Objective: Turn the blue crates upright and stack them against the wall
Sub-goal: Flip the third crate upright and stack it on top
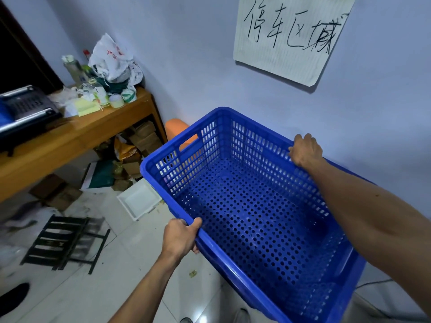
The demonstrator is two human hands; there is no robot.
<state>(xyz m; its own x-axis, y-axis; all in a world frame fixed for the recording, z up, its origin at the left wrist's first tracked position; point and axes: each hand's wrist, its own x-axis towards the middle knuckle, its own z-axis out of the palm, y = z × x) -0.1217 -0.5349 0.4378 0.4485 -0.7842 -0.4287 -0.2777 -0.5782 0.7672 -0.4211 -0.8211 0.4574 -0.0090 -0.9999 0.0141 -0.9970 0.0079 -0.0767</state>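
Observation:
A blue perforated plastic crate [251,206] is upright, open side up, held above the tiled floor close to the pale wall [210,54]. My left hand [180,236] grips its near long rim, thumb over the edge. My right hand [304,150] grips the far long rim beside the wall. The crate is empty inside. Through its holes I see a darker blue shape below it, too unclear to name.
A wooden table [77,134] with bottles, bags and a black appliance stands at the left. Boxes lie under it. A white tray [138,201] and a black folding rack [63,241] lie on the floor. An orange object [176,130] sits behind the crate. A handwritten paper sign [289,36] hangs on the wall.

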